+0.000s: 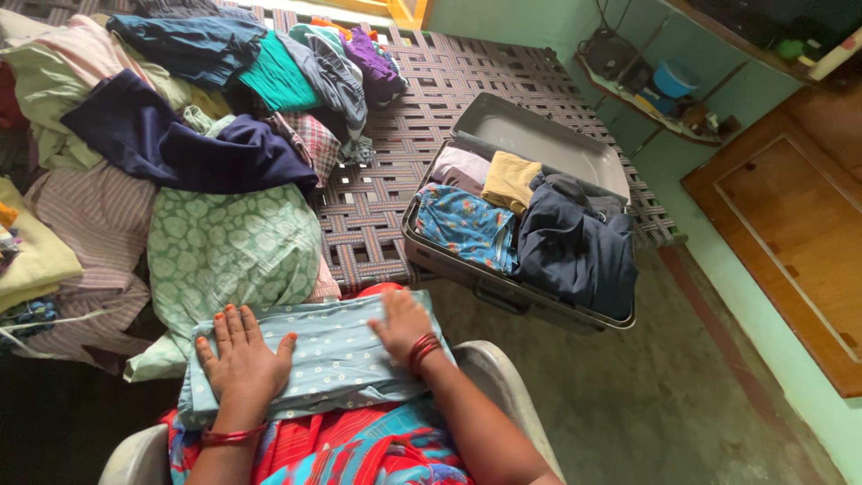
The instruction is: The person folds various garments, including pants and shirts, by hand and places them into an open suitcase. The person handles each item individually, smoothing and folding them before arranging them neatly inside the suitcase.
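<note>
Right now both hands lie flat on a folded light-blue cloth (pixel 314 355) w/ small white dots, spread across my lap. Left hand (pixel 241 355) is palm down on the cloth's left part, fingers spread, nothing gripped. Right hand (pixel 401 325) presses flat on the right part near the top edge, fingers together, also not clutching anything; red bangles (pixel 422 350) sit at that wrist. So the cloth is directly under both hands, running between them, its lower edge resting on my red-and-blue patterned garment (pixel 359 449).

Just beyond the cloth, touching its far edge, is a green cloth w/ pale floral print (pixel 229 247). Behind that, a dark navy garment (pixel 180 144) lies on a heap of mixed clothes (pixel 260 54) covering the left half of a woven-strap bed (pixel 431 90).

To the right of my hands, apart from the cloth, an open grey suitcase (pixel 530 130) rests on the bed's near-right corner. Inside: a blue printed piece (pixel 462 224), a yellow folded piece (pixel 509 180) and a dark navy garment hanging over the front rim (pixel 575 251).

I'm in a pale chair (pixel 503 377); floor (pixel 646 395) is grey-green.
</note>
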